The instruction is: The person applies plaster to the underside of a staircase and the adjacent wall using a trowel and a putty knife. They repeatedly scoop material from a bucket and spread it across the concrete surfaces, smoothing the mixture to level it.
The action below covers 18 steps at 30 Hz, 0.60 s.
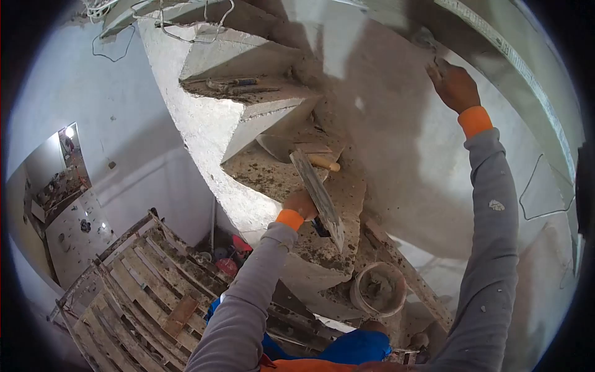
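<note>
My left hand (300, 205) is wrapped round the back of a long, flat plastering board (318, 199), tilted on edge over the concrete steps. My right hand (455, 85) is raised to the plastered wall (396, 124) at the upper right, its fingers closed on the handle of a small trowel (425, 39). The trowel's blade lies against the wall and is blurred. Just beyond the board, a tool with a wooden handle (325, 162) rests on a step.
Rough concrete stairs (266, 124) climb to the upper left. A bucket of mortar (379, 289) stands low right of centre, near a wooden plank (409, 273). Slatted wooden scaffolding (136, 291) lies lower left. A wire (527, 198) hangs at the right.
</note>
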Tool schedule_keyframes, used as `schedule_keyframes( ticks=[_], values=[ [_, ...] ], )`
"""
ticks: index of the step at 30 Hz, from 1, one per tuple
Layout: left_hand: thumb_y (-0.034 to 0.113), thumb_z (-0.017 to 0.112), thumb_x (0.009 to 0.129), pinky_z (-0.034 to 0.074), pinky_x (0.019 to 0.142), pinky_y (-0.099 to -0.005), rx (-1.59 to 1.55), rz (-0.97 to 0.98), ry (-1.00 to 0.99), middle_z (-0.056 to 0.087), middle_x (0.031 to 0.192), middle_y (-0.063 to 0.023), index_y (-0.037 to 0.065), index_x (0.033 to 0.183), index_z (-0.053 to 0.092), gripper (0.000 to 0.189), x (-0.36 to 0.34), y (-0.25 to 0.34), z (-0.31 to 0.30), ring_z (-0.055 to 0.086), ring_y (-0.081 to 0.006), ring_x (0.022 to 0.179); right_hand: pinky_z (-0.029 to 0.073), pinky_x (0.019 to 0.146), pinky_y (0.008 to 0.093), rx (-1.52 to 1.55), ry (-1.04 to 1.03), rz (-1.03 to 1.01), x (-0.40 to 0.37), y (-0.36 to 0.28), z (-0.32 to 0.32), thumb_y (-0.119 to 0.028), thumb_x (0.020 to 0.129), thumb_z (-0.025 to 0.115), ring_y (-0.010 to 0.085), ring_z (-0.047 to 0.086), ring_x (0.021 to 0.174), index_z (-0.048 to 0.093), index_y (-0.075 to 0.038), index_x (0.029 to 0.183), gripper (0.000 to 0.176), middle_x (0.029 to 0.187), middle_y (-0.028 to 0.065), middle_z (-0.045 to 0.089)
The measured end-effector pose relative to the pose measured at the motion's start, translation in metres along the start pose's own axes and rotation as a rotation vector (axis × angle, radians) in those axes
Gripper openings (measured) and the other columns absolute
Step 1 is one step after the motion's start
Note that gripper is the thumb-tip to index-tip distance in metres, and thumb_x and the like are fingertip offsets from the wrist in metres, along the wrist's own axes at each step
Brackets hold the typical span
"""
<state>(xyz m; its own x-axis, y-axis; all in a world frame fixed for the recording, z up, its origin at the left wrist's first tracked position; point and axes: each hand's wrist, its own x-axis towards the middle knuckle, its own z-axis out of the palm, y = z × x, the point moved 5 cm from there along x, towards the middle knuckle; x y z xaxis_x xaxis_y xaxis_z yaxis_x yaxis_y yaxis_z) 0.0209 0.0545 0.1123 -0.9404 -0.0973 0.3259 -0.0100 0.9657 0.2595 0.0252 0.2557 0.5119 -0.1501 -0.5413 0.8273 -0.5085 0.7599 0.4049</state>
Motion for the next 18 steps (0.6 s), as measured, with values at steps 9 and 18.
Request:
schedule_keyframes(
  ticks=[9,18],
  values=[
    [0.027,0.049,0.085,0.047,0.09,-0.0409,-0.028,0.021,0.049,0.058,0.12,-0.0121,0.014,0.117,0.059,0.036,0.011,-0.008,0.017,0.057,-0.0313,0.107,0.047,0.079,0.0467,-0.072,-0.016,-0.028,0.011,-0.025,0.01,-0.046,0.091,0.042,0.0348,0.06,0.092,0.058,-0.01,0.111,0.045,0.097,0.0175,0.064],
    [0.026,0.05,0.084,0.049,0.084,-0.0418,-0.06,-0.002,0.106,0.061,0.115,-0.0124,0.014,0.114,0.061,0.034,0.016,-0.014,0.022,0.06,-0.032,0.101,0.049,0.067,0.0461,-0.176,0.072,-0.008,-0.01,0.025,0.024,-0.042,0.09,0.047,0.0354,0.061,0.078,0.058,-0.008,0.098,0.036,0.089,0.0164,0.064]
  ],
)
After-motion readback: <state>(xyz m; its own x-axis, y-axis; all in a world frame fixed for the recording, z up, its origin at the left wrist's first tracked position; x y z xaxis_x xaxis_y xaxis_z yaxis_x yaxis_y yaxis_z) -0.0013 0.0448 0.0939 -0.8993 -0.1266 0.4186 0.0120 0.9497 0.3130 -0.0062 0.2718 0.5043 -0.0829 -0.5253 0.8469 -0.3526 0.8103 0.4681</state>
